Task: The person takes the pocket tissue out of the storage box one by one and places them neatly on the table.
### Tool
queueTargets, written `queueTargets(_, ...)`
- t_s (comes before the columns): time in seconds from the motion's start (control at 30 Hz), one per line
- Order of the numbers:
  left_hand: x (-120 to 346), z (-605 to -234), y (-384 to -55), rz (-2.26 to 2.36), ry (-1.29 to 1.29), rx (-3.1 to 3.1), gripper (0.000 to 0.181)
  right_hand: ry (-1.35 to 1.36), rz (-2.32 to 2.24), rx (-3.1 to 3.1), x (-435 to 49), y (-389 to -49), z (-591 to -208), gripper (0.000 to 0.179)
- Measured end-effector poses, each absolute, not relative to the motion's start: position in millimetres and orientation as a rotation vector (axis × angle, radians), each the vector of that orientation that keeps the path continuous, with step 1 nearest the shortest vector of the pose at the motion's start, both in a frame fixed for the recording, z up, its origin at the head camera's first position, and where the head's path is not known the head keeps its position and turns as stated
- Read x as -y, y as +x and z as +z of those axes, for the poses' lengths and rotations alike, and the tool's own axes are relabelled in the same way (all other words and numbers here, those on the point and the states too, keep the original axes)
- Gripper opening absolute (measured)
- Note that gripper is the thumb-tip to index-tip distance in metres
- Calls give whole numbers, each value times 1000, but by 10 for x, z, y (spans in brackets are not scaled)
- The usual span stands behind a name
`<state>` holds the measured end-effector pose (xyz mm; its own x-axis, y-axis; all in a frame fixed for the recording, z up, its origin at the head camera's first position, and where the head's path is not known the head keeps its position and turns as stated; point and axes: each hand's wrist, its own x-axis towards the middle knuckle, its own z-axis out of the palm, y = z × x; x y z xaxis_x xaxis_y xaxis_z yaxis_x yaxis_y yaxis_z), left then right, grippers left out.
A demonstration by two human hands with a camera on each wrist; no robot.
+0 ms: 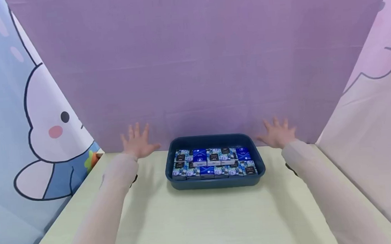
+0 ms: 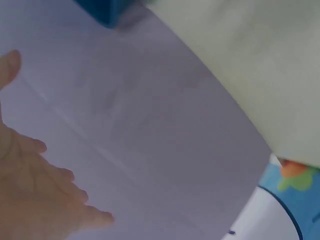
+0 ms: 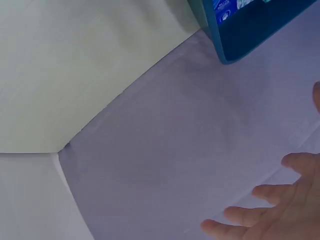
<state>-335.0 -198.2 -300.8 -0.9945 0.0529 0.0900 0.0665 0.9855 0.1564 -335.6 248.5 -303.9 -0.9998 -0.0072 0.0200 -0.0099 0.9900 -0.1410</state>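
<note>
A dark blue plastic tray (image 1: 217,183) stands at the back of the table, holding several small boxes (image 1: 199,157), some blue and some flower-patterned. To its left, my left hand (image 1: 138,144) is held up with fingers spread, apart from the tray and holding nothing. On the other side my right hand (image 1: 278,134) is raised the same way, also without anything in it. Spread fingers of the left hand (image 2: 42,190) show in the left wrist view. The right wrist view has the right hand (image 3: 280,205) and a corner of the tray (image 3: 220,47).
The pale table (image 1: 216,222) reaches back to a purple cloth wall (image 1: 205,61). A curtain with a cartoon figure (image 1: 55,120) hangs at the left, and another printed curtain (image 1: 380,131) at the right. Both forearms in light sleeves extend over the table.
</note>
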Motion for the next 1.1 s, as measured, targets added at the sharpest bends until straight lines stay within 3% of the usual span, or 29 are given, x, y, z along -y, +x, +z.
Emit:
queueTargets(0.23, 1938, -3105, -3200, -630, -167, 2969, 85, 67, 229, 3108, -2532, -3222, -3211, 70)
queueTargets(0.57, 1856, -3455, -2937, -1004, -156, 2897, 58, 196, 362, 2995, -2582, -3007, -3611, 50)
queueTargets(0.8, 1811, -3735, -2907, -1025, -147, 2864, 48, 196, 547, 3000, -2543, -2975, -3759, 43)
queueTargets(1.1, 1771, -3881, -2827, -1024, -162, 2910, 48, 153, 774, 3016, -2558, -3152, -3804, 43)
